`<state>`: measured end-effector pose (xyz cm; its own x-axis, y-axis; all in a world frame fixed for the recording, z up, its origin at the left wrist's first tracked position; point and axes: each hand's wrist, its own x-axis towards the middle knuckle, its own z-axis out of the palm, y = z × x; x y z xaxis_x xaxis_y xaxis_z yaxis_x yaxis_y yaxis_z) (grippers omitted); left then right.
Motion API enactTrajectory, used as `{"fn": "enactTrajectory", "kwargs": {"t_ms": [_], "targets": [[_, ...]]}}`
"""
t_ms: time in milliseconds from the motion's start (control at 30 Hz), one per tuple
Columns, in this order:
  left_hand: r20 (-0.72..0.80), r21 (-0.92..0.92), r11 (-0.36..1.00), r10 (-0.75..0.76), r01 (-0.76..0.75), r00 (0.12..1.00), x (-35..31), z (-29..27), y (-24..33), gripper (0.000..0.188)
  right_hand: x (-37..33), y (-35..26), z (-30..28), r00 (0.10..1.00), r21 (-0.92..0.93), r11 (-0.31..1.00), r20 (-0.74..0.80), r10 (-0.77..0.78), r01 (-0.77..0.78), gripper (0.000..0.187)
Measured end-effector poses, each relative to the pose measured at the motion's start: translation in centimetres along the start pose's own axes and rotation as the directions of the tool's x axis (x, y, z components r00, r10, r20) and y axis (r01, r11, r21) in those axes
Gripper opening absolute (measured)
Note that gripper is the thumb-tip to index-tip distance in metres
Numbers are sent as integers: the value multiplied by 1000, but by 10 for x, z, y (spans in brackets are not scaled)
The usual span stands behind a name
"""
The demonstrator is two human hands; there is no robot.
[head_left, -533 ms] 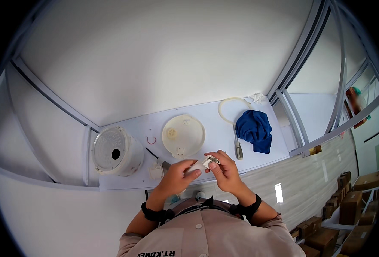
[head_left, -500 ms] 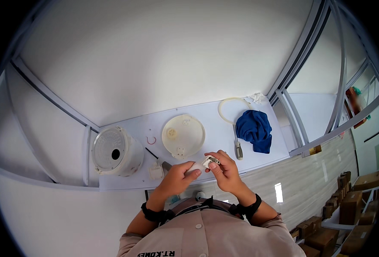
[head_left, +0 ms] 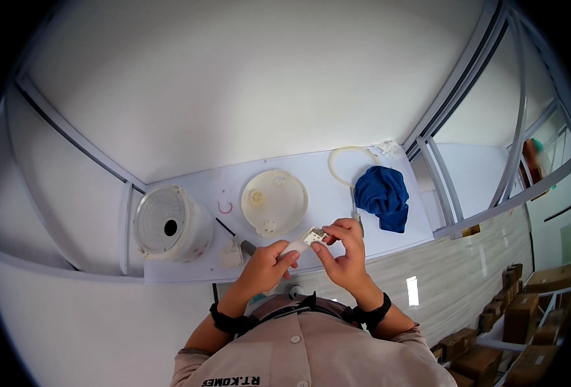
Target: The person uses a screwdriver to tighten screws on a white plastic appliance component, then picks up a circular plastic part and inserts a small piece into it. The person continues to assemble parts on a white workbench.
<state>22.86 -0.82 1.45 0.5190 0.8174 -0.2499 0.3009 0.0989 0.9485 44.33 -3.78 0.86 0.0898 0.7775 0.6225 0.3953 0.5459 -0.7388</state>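
My left hand (head_left: 266, 266) is closed around a white plastic handle-like part (head_left: 295, 246), which slants up to the right above the table's front edge. Its far end has an open, blocky white face with small recesses and some darker detail too small to make out. The fingertips of my right hand (head_left: 346, 255) pinch that end at its right side. Just beyond my hands lies a round cream lid (head_left: 285, 216) with small fittings on its surface. Beside my left hand rest a screwdriver (head_left: 247, 247), partly hidden by that hand, and a small white plastic part (head_left: 231, 257).
A white cylindrical appliance body (head_left: 195, 226) stands at the table's left. A small red curved piece (head_left: 225, 208) lies near it. To the right are a pale ring (head_left: 332, 169), a crumpled blue cloth (head_left: 382, 193) and a second screwdriver (head_left: 354, 205). Cardboard boxes (head_left: 521, 316) stand lower right.
The white part is tilted a little higher, and its blocky end shows more. My right fingers have shifted outward to its right edge. The view has moved slightly.
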Motion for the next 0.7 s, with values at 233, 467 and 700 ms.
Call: {"fn": "enactTrajectory", "kwargs": {"t_ms": [233,467,700], "targets": [[0,-29,999,-24,24,1000,0,-1,-9,29,-4,13,1,994,74,996,94,53,-60,49],[-45,297,955,-1,15,999,-1,-19,-25,35,-11,29,-20,883,30,942,360,301,-334,58],[-48,414,889,235,-195,971,-1,-14,-36,45,-24,38,-10,792,-22,902,469,391,-432,60]]}}
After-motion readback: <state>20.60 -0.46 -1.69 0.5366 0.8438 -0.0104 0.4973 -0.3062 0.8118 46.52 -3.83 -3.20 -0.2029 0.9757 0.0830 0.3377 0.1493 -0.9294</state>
